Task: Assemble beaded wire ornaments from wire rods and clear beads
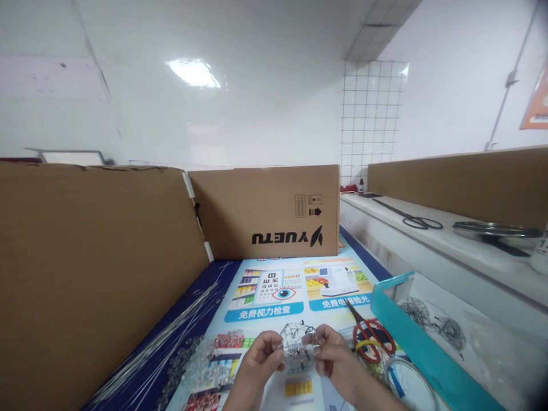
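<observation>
Observed: the left hand [260,358] and the right hand [331,355] meet low in the view, above a printed poster [274,294] that covers the tabletop. Between them sits a small wire-and-clear-bead piece [299,342], raised off the poster. The fingers of both hands are drawn together and pinch this piece from opposite sides, left thumb and forefinger on its left edge, right fingertips on its right edge. Which strand each hand holds is too fine to tell.

Surroundings, taken from the bead piece: a heap of loose clear beads [201,365] lies to its left on the poster; a bundle of thin straight wires [171,337] lies further left, running alongside a cardboard wall [94,274]. Red-handled scissors [371,334] lie just to its right, and beyond them a teal box [411,337] holding more beaded wirework. A cardboard box marked YUETU [265,214] stands well behind it.

Assessment: the piece looks light and easily deformed. Good practice would be a light, steady pinch near the working joint, one hand anchoring while the other turns the wire, with the piece kept over the poster so that any dropped bead stays catchable. Wire ends are a snagging risk to the fingertips.
</observation>
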A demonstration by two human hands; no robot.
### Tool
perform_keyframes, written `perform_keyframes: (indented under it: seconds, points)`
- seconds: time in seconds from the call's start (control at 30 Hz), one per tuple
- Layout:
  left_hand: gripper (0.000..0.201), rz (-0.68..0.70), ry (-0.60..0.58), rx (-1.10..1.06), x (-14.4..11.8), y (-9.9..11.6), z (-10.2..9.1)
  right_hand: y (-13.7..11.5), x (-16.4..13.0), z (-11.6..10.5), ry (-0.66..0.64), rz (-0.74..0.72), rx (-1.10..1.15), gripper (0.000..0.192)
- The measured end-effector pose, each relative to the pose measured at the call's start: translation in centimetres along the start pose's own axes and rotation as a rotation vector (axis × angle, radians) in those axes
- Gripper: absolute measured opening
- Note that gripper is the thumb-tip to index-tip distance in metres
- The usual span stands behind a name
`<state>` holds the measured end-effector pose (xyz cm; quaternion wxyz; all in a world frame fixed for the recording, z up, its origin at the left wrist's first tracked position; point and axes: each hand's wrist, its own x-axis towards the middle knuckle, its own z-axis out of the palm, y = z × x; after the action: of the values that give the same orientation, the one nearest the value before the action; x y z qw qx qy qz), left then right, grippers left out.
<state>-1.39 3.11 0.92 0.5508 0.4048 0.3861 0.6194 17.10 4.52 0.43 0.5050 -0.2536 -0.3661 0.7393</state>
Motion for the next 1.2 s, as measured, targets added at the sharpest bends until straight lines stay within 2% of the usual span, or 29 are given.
perform_keyframes:
  seconds: [0.2, 0.33, 0.6, 0.8, 1.07, 1.2]
  points:
    - [0.029, 0.005, -0.014, 0.003, 0.5, -0.5, -0.6, 0.0, 0.3, -0.2, -0.032, -0.004, 0.051, 0.022]
    - [0.029, 0.027, -0.034, 0.053, 1.0, -0.9, -1.1, 0.0, 0.4, -0.5, -0.031, -0.009, 0.067, 0.033]
    - [0.027, 0.043, -0.083, 0.131, 1.6, -0.7, -1.8, 0.3, 0.5, -0.4, 0.028, -0.035, -0.081, 0.026]
    - [0.023, 0.031, -0.116, 0.204, 1.7, -0.4, -2.3, 0.6, 0.5, 0.0, 0.060, -0.034, -0.130, 0.030]
    - [0.019, 0.060, -0.238, 0.289, 1.4, 1.0, -2.5, 1.2, 0.9, -0.5, 0.058, -0.032, -0.182, 0.027]
    - [0.013, 0.064, -0.282, 0.412, 1.0, 2.3, -2.3, 1.4, 0.8, -0.6, 0.055, -0.032, -0.219, 0.025]
